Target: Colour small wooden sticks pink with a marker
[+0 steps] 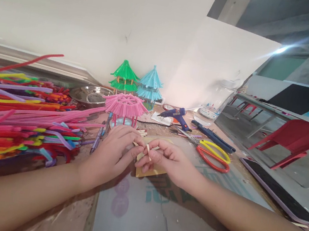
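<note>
A short pale stick point(148, 152) sits between the thumb and fingers of my right hand point(165, 159), which is closed in a pinch. Right beside it, my left hand point(117, 152) is also closed, thumb against forefinger; whatever its fingertips hold is too small to make out. Both hands are above a yellow square card point(154, 171) on a grey printed sheet point(137, 222). Just beyond my left hand stands a small pavilion with a pink fuzzy roof point(127, 104), its base partly hidden. Several pale short sticks point(142, 132) lie close behind my hands.
Many coloured pipe cleaners point(19, 117) fill the left side, near a metal bowl point(91, 94). Green point(124, 75) and blue point(151, 83) pavilions stand at the wall. Rightward lie a glue gun point(176, 115), scissors point(213, 156), a dark blue tool point(212, 136), a clear jar point(213, 105) and a phone point(277, 189).
</note>
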{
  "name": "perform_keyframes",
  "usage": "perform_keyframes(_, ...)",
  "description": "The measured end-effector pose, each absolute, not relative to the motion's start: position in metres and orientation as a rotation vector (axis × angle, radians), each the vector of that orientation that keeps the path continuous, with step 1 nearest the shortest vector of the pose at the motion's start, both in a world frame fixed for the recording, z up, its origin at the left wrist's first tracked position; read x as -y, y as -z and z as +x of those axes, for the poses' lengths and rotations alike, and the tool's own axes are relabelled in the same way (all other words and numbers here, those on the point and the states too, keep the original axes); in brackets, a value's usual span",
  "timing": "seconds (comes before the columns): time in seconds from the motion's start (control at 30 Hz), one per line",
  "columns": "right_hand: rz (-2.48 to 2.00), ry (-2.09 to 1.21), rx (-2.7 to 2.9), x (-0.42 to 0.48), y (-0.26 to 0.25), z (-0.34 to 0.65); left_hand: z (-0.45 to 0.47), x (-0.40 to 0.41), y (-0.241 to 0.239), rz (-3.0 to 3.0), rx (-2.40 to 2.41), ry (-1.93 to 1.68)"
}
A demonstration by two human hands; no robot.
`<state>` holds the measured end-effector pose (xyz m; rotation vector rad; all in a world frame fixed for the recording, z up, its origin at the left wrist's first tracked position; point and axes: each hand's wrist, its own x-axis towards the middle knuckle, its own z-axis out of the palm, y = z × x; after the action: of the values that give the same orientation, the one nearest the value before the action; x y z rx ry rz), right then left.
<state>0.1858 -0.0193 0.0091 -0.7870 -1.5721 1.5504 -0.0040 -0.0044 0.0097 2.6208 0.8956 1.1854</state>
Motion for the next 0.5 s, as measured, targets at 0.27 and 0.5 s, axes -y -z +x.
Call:
perform_keyframes(0.27,-0.824,-1.495,1.562,0.0177,-0.0101,0.1857,-0.0050,0.0054,-0.0068,2.612,-0.882,-1.203)
perform_keyframes(0.5,-0.912,-1.357,1.641,0.0178,-0.0112,0.1871,-0.0050,0.0056,-0.0087,2.594,-0.919,-1.161)
